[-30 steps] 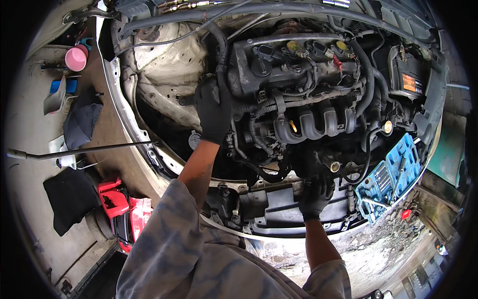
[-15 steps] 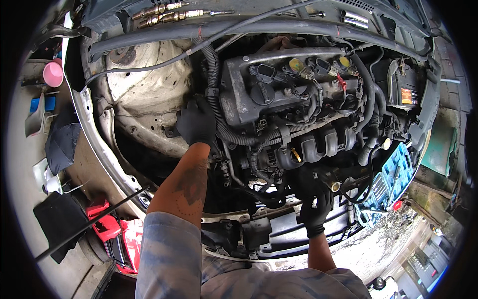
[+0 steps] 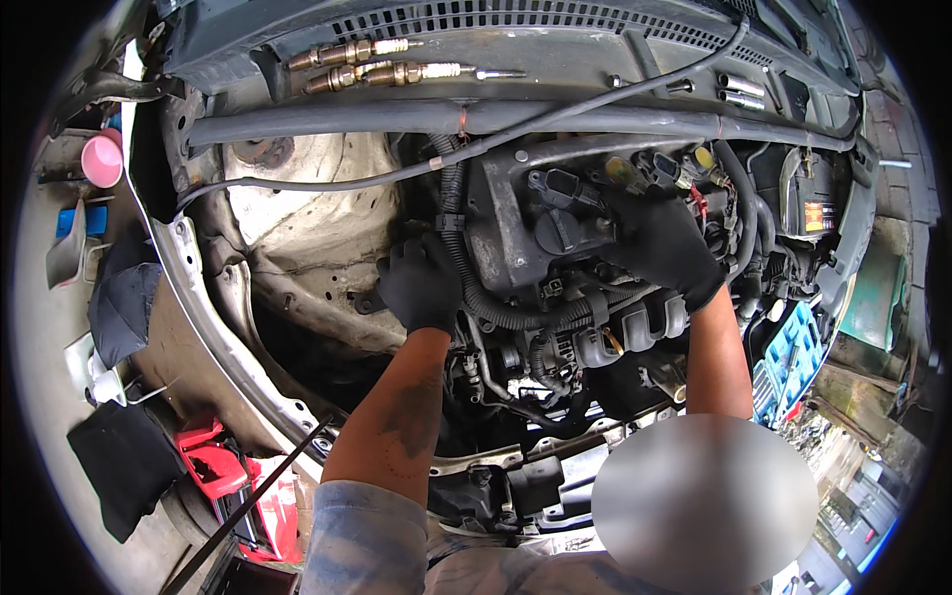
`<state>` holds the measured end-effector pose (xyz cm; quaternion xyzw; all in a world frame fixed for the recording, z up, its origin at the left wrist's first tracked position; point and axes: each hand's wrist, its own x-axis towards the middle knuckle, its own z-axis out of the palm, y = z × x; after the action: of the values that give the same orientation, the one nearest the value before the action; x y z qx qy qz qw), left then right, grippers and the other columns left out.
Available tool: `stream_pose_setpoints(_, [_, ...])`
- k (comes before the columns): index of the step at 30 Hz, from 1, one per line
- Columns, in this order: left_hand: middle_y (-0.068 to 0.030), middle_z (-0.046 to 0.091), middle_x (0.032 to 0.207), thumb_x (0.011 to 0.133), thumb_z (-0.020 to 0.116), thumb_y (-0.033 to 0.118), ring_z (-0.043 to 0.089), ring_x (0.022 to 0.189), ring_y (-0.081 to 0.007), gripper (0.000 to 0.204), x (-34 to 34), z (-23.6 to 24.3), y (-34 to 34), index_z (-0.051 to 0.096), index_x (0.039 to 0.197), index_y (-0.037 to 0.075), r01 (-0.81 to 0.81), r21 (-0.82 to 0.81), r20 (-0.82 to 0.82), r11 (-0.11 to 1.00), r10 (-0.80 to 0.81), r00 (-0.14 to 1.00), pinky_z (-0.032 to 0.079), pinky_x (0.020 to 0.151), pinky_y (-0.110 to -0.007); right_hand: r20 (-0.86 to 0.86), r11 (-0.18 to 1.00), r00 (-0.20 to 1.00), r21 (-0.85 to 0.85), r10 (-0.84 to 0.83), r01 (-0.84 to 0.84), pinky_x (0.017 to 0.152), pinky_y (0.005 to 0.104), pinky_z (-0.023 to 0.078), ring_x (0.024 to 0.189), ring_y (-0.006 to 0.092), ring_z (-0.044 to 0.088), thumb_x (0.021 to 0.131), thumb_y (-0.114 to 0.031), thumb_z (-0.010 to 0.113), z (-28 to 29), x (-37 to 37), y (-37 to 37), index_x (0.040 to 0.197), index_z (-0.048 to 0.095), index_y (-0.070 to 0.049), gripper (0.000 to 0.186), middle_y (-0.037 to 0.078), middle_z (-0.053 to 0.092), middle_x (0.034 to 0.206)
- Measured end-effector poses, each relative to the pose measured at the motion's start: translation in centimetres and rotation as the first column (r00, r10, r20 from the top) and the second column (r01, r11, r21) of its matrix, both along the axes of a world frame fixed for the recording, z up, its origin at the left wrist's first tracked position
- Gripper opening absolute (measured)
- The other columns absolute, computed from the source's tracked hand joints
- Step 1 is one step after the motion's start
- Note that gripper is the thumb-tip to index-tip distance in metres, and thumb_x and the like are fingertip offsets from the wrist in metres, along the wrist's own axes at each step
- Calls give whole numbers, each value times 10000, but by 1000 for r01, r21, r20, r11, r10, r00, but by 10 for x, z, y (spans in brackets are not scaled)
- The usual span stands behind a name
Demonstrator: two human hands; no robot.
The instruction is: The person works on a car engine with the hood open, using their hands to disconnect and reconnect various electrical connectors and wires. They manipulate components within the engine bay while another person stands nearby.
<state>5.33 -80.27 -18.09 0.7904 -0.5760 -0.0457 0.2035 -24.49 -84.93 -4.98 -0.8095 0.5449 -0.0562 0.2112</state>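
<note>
My left hand [image 3: 418, 285], in a black glove, is at the left side of the engine, between the pale inner wing [image 3: 307, 213] and the ribbed hose [image 3: 451, 213]. Its fingers curl downward, and whatever is under them is hidden. My right hand [image 3: 672, 248], gloved alike, reaches over the dark engine cover [image 3: 506, 233], beside the round oil filler cap [image 3: 557, 232] and just below the ignition coils [image 3: 666, 167]. Its fingertips merge with the dark parts, so their grip cannot be made out. A red connector [image 3: 698, 203] shows beside the right hand.
Several spark plugs [image 3: 362, 52] lie on the cowl behind a padded bar [image 3: 337, 121]. Two metal sockets [image 3: 741, 91] rest farther right. A thin hose [image 3: 585, 106] crosses above the engine. The battery [image 3: 808, 193] sits right; a blue tool case [image 3: 788, 362] lies front right.
My right hand has moved up from the front of the engine to its top. The left hand stays by the ribbed hose. The whole view has shifted, showing more of the cowl.
</note>
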Motion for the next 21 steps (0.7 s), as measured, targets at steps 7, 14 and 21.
stream_pose_setpoints(7, [-206, 699, 799, 951, 566, 260, 638, 770, -470, 286, 1, -6, 0, 677, 787, 53, -13, -53, 1, 998, 13, 1000, 503, 689, -593, 331, 994, 943, 112, -29, -8, 831, 351, 562, 875, 295, 737, 922, -172, 733, -16, -16, -4, 1242, 713, -32, 350, 188, 747, 985])
stream_pose_setpoints(14, [-162, 726, 921, 959, 564, 284, 653, 852, -426, 301, 5, -6, 0, 701, 822, 54, 1, 32, 27, 999, -2, 1000, 531, 688, -554, 191, 975, 977, 216, -93, 50, 824, 365, 569, 877, 300, 738, 915, -144, 708, -5, -13, -13, 1096, 767, -42, 216, 189, 740, 966])
stream_pose_setpoints(21, [-161, 723, 917, 957, 568, 280, 653, 853, -428, 295, 0, -2, 0, 700, 822, 52, 1, 29, 4, 1000, -1, 1000, 530, 695, -557, 42, 911, 991, -400, 128, -101, 846, 368, 559, 896, 301, 720, 913, -101, 693, -44, -54, -9, 1068, 738, 0, 191, 166, 732, 969])
